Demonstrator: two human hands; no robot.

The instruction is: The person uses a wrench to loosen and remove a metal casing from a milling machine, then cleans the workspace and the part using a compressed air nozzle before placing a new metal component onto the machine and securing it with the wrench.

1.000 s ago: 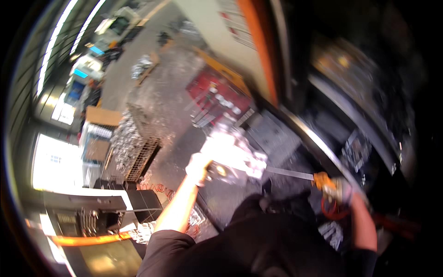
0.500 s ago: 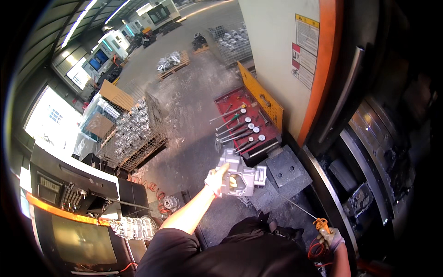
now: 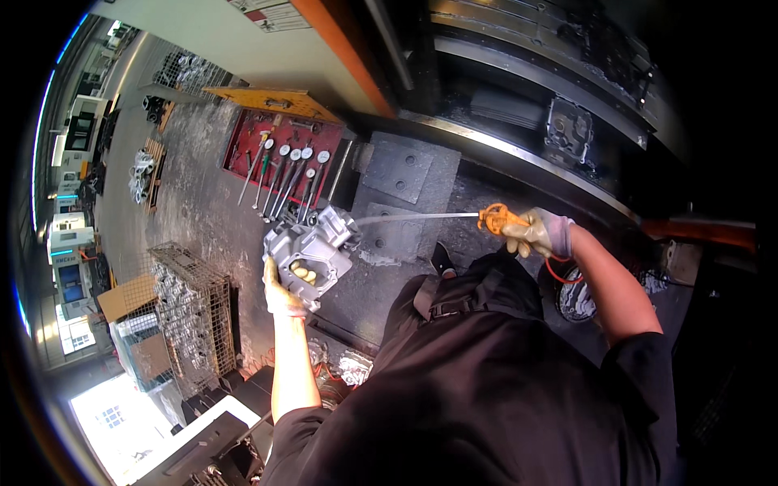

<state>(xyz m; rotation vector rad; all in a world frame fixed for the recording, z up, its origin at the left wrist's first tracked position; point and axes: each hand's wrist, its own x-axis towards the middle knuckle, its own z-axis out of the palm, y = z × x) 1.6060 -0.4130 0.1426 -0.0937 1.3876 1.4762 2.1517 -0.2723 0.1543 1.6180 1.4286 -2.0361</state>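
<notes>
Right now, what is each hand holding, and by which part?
Left hand grips the grey metal casting by its lower edge. Right hand holds the orange air gun by its handle.

Matt cast-metal housing [image 3: 312, 253], cloth gloves [image 3: 541, 233]

A silver-grey metal casting [image 3: 312, 253] met an orange-handled air gun [image 3: 496, 218], near a red tool tray [image 3: 279, 158] and a yellow panel [image 3: 275, 103].

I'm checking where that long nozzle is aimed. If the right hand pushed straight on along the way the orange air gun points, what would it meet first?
Most likely the grey metal casting in the left hand: the right hand aims the air gun leftward and its thin tube ends near the casting's upper edge. Depth is unclear.
</notes>
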